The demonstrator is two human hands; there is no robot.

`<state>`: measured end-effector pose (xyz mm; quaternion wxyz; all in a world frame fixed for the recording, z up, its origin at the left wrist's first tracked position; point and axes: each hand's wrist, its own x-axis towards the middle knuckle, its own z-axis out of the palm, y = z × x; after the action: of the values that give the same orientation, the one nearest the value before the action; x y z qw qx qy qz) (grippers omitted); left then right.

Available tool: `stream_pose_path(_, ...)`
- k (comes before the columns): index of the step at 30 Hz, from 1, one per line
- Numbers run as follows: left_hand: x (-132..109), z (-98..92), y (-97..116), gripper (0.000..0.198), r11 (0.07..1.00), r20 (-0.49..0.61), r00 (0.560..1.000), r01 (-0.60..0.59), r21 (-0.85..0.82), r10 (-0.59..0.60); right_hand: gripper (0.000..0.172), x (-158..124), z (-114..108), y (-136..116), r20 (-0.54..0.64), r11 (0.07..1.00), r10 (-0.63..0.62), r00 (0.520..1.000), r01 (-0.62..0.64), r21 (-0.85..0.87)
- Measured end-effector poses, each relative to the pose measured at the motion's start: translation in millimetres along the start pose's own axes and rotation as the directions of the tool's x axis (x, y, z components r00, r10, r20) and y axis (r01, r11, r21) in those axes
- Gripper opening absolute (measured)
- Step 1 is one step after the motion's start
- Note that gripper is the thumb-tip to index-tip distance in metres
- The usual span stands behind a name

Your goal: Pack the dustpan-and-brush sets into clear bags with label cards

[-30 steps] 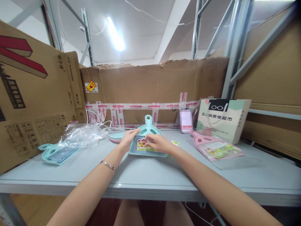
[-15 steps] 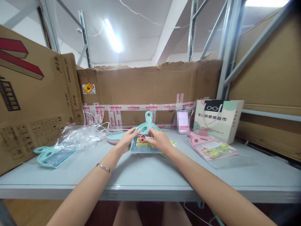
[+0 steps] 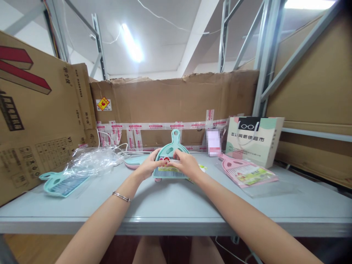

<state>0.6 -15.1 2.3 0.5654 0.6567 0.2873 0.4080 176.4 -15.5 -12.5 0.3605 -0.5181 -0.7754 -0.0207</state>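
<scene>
A mint-green dustpan (image 3: 175, 137) stands tilted up in front of me, its handle on top and a brush with grey-blue bristles against its front. Over the bristles lies a printed card (image 3: 168, 169) with red and green pictures. My left hand (image 3: 150, 165) is closed around the dustpan's left edge, its thumb reaching across onto the card. From the right, my right hand (image 3: 187, 164) bends its fingers over the front, thumb and fingertips at the card's top edge; its exact grip is partly hidden. Something pink peeks out beneath the dustpan.
On the left lie another mint dustpan set (image 3: 64, 183) and crumpled clear plastic (image 3: 93, 161). A pink dustpan set (image 3: 247, 172) rests at the right, before a paper bag (image 3: 254, 141) and a phone (image 3: 214, 142). Cardboard boxes (image 3: 176, 99) wall the back and sides.
My left thumb has slid down from the dustpan's edge onto the card, towards my right thumb. The dustpan has shifted slightly right.
</scene>
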Motion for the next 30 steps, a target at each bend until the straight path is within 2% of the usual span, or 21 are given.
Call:
stream_pose_path(2,4,-0.4,-2,0.060,0.997,-0.104,0.994,-0.044,-0.055,0.038,0.032,1,1,0,-0.049,0.999,-0.014,0.999,0.015,0.031)
stream_pose_path(4,9,-2.2,-3,0.059,0.984,-0.228,0.970,-0.113,-0.136,0.080,0.038,3,-1,2,-0.221,0.995,-0.021,0.975,0.043,0.094)
stream_pose_path(6,13,-5.0,-3,0.059,0.960,-0.319,0.942,-0.180,-0.215,0.105,0.052,6,-4,4,-0.453,0.978,0.066,0.889,0.032,0.205)
stream_pose_path(7,14,-6.5,-3,0.058,0.947,-0.348,0.931,-0.207,-0.244,0.114,0.061,8,-5,5,-0.531,0.954,0.164,0.831,0.005,0.301)
stream_pose_path(8,16,-7.8,-2,0.056,0.936,-0.372,0.920,-0.231,-0.265,0.121,0.067,9,-7,5,-0.545,0.902,0.286,0.788,-0.029,0.431)
stream_pose_path(9,16,-8.7,-2,0.055,0.926,-0.392,0.911,-0.253,-0.279,0.131,0.070,10,-7,5,-0.479,0.811,0.402,0.780,-0.060,0.582)
stream_pose_path(10,16,-9.1,-2,0.053,0.918,-0.407,0.902,-0.275,-0.285,0.144,0.069,10,-7,3,-0.336,0.681,0.474,0.814,-0.097,0.726)
stream_pose_path(11,16,-8.8,-2,0.053,0.912,-0.416,0.895,-0.295,-0.284,0.160,0.065,10,-6,1,-0.149,0.524,0.477,0.866,-0.144,0.840)
stream_pose_path(12,16,-8.0,-2,0.054,0.910,-0.419,0.891,-0.310,-0.275,0.177,0.058,9,-4,-2,0.034,0.364,0.415,0.909,-0.200,0.910)
stream_pose_path(13,16,-6.7,-2,0.055,0.912,-0.415,0.890,-0.316,-0.261,0.190,0.050,8,-2,-5,0.174,0.223,0.328,0.929,-0.255,0.941)
stream_pose_path(14,15,-5.0,-2,0.057,0.917,-0.406,0.892,-0.316,-0.245,0.199,0.043,6,1,-8,0.260,0.107,0.263,0.929,-0.296,0.949)
stream_pose_path(16,14,-1.1,-2,0.061,0.928,-0.384,0.898,-0.309,-0.209,0.212,0.034,4,6,-13,0.313,-0.055,0.268,0.911,-0.310,0.949)
stream_pose_path(19,12,5.2,-3,0.063,0.933,-0.360,0.899,-0.323,-0.160,0.249,0.031,3,11,-13,0.294,-0.148,0.363,0.884,-0.257,0.955)
stream_pose_path(23,14,10.0,-5,0.062,0.941,-0.330,0.909,-0.311,-0.132,0.254,0.032,5,13,-8,0.260,-0.154,0.389,0.884,-0.216,0.964)
stream_pose_path(25,17,5.1,-4,0.059,0.955,-0.365,0.908,-0.267,-0.127,0.205,0.032,6,13,-6,0.254,-0.158,0.414,0.874,-0.205,0.966)
stream_pose_path(26,19,-0.8,-2,0.057,0.962,-0.413,0.892,-0.251,-0.109,0.186,0.032,7,13,-5,0.253,-0.162,0.427,0.868,-0.202,0.966)
stream_pose_path(28,20,-20.6,4,0.053,0.974,-0.557,0.806,-0.225,0.024,0.200,0.030,7,11,-3,0.255,-0.178,0.452,0.855,-0.194,0.965)
stream_pose_path(30,16,-49.2,9,0.052,0.934,-0.686,0.651,-0.110,0.339,0.325,0.029,8,10,-1,0.263,-0.205,0.468,0.844,-0.186,0.961)
